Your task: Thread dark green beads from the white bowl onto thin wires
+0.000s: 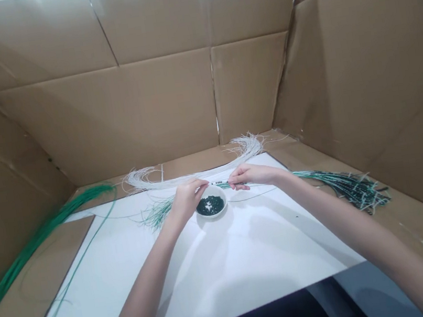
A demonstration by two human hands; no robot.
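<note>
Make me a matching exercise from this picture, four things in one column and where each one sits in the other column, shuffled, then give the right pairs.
Things:
1. white bowl
2. white wire bundle
3. plain green wire bundle
4. green wires with dark pieces on them

Places:
A. far left, running along the cardboard wall
B. between the left hand and right hand
C. on the right, over the cardboard
D. curved along the back, beyond the hands

Pairs: 1-B, 2-D, 3-A, 4-C
</note>
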